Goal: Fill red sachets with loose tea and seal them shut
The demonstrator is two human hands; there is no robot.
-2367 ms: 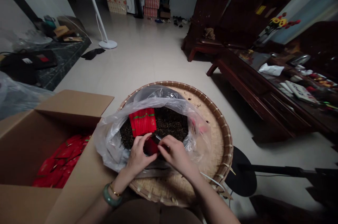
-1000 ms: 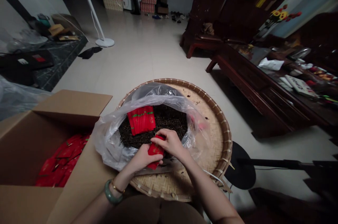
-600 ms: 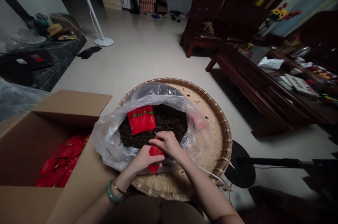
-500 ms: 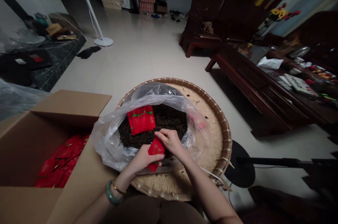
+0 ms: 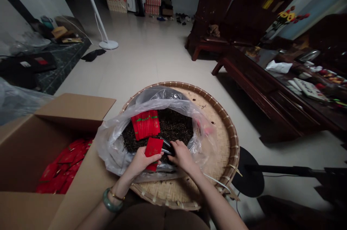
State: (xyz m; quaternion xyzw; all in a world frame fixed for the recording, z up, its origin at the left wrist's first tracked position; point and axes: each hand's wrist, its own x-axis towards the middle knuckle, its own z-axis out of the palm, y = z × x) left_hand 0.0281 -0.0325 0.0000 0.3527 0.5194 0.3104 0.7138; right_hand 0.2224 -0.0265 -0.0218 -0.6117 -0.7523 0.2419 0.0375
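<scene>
My left hand (image 5: 145,161) is closed on a red packet (image 5: 154,147) with faint gold lettering, held upright over the near side of a clear plastic bag (image 5: 108,152). Inside the bag lie dark dry leaves (image 5: 176,123), which look like loose tea. A fanned stack of red packets (image 5: 146,125) with a green band rests on the leaves. My right hand (image 5: 181,155) has its fingers around the dark end of a pair of metal tongs (image 5: 166,150); the two silvery arms point left toward the held packet. The palm side of this hand is hidden.
The bag stands on a round woven bamboo tray (image 5: 223,139). To the left, an open cardboard box (image 5: 78,107) contains many red packets (image 5: 63,166). A black round stand base (image 5: 249,172) sits right of the tray, and a dark wooden table (image 5: 257,92) stands beyond.
My right hand has left the packet's top edge and moved right and down onto the tongs. The packet in my left hand has shifted slightly left and turned more upright.
</scene>
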